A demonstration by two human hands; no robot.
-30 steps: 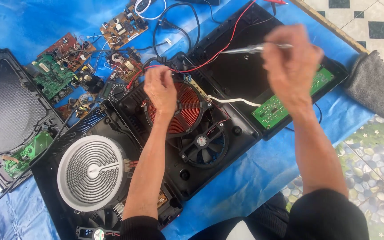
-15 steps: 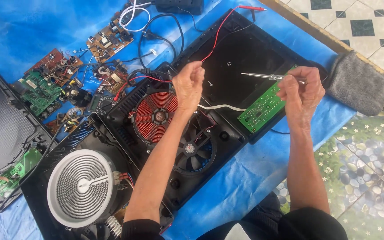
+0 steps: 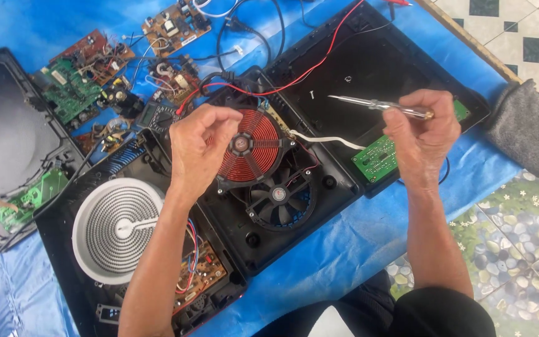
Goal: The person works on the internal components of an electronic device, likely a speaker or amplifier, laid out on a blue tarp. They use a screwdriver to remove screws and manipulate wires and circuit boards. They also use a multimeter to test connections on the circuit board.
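A blue tarp (image 3: 357, 249) covers the surface under everything. On it, below both hands, lies an opened black cooker housing (image 3: 338, 187), its lid (image 3: 375, 68) folded back beyond the right hand's fingers. To the left of the left hand sits a white spiral heating element (image 3: 104, 228), and farther left a dark glass panel (image 3: 1, 134). Just right of the left hand's fingers is the red copper coil (image 3: 254, 150), with a black fan (image 3: 280, 195) beside it. Loose circuit boards (image 3: 73, 81) lie beyond the left hand. The left hand (image 3: 198, 150) hovers with fingers curled, thumb and forefinger pinched; whether they grip anything I cannot tell. The right hand (image 3: 419, 134) closes its fingers on a slim screwdriver (image 3: 375, 105), tip pointing left above the lid.
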